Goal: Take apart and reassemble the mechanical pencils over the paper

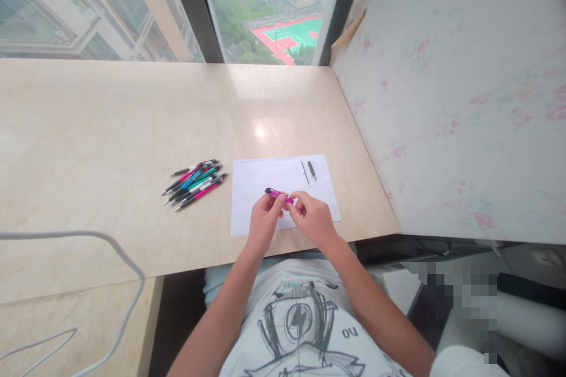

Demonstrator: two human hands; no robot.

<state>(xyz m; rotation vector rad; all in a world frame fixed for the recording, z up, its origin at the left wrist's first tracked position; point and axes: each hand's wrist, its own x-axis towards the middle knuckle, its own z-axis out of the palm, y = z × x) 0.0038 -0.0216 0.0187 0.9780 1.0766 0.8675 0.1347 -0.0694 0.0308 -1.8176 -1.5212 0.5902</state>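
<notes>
Over the white sheet of paper (252, 188), both my hands hold a purple pen barrel (277, 194) with a black clip end. My left hand (264, 218) pinches it near the clip end, which points up and to the left. The fingers of my right hand (313, 218) close around its other end. Farther up the sheet lie a thin dark ink refill (305, 174) and a short black pen grip section (312, 170), side by side and apart from my hands.
A pile of several pens (194, 182) in various colours lies left of the paper. A grey cable (128, 259) loops over the table (110, 129) at the lower left. A flower-patterned wall (451, 100) borders the right side, and windows (269, 17) stand behind the table.
</notes>
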